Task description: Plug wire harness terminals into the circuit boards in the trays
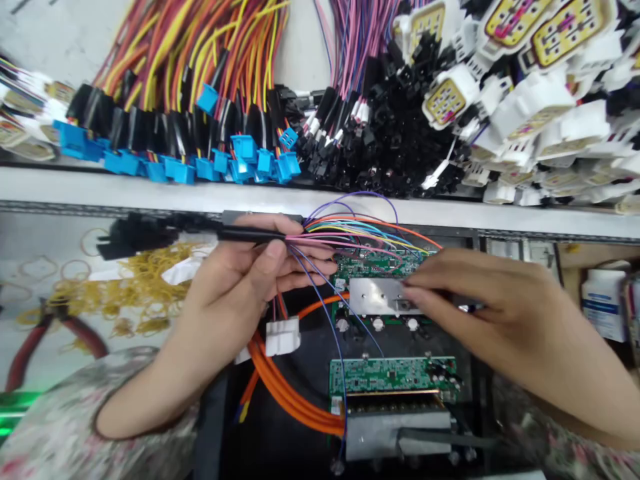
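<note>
My left hand is closed round a wire harness in a black sleeve, held level above the circuit boards. Coloured wires, among them pink, orange, yellow, blue and purple, fan out of the sleeve to the right. My right hand has thumb and fingers pinched together where several of these wires run in; their ends are hidden behind the fingers. Two thin blue-purple wires hang down loose over the boards. Below my left hand is a white connector.
Under the hands lie an upper green circuit board, a lower one and thick orange cables. At left are pliers and yellow rubber bands. Harnesses with blue connectors and white connectors line the shelf behind.
</note>
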{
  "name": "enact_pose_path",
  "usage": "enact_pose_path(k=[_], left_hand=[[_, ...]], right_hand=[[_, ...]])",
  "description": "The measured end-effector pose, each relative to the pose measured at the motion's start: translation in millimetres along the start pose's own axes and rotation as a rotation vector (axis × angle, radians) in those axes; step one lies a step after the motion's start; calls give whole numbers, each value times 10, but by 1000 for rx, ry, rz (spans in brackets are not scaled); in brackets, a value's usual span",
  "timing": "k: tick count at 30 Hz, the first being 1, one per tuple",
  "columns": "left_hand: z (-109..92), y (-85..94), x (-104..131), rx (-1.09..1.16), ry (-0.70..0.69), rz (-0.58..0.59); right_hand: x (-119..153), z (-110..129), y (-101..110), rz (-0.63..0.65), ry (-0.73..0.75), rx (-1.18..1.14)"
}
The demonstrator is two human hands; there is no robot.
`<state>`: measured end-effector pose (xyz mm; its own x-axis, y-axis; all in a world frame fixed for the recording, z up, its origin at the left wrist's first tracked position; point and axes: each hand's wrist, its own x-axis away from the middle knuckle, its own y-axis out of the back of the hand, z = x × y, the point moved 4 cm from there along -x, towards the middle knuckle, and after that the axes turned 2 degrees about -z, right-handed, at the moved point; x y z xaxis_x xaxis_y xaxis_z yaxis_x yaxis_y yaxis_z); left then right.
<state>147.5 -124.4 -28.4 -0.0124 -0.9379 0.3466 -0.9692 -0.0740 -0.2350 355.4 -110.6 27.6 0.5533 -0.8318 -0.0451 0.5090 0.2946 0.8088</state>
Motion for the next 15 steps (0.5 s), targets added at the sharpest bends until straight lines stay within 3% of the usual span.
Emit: enact_pose_path(k=[4,8,12,15], left_hand=[[-6,4,38,-25,4,-23],[-19,16,80,-75,46,-107],[-45,35,85,-159,5,-92],[-34,96,77,-206,8,-145]], right_hand=[[33,-3,73,-208,-129,140],[-6,-75,-63,-159,-71,138],[-51,-190,-158,-137,-48,104],[-56,-221,-176,-126,-29,93]])
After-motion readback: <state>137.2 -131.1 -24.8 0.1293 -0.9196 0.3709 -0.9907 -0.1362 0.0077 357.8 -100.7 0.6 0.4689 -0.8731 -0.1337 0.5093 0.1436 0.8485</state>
